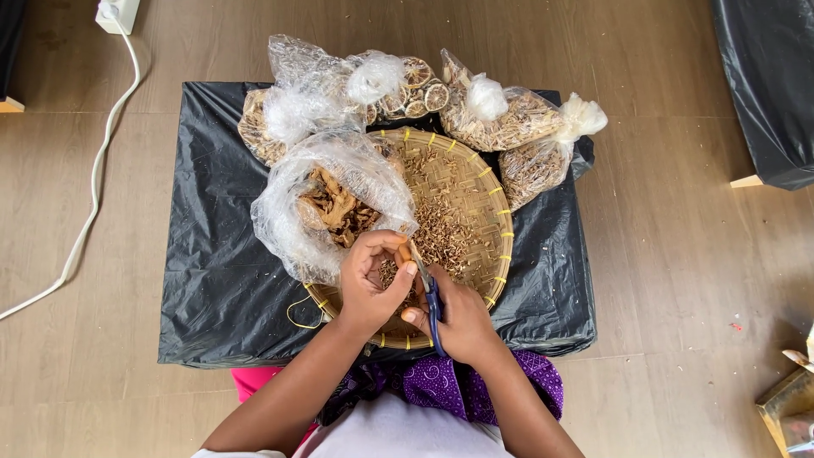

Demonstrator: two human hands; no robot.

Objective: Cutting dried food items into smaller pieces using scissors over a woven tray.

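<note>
— Scissors (432,307), blue-handled: location?
— Gripped in right hand (462,322), at 6 o'clock on woven tray (487,212).
— Left hand (369,284)?
— Pinching a dried piece (405,252) against the blades. Open bag of dried roots (326,208) at 10 o'clock; black-covered tabletop (212,254) beneath.

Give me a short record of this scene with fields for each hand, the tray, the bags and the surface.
left hand: pinches a small dried piece over the tray
right hand: holds blue-handled scissors
tray: round woven bamboo, scattered with cut brown bits
open bag: clear plastic, dried brown pieces, lying on the tray
tied bags: behind the tray
surface: black plastic sheet
</note>
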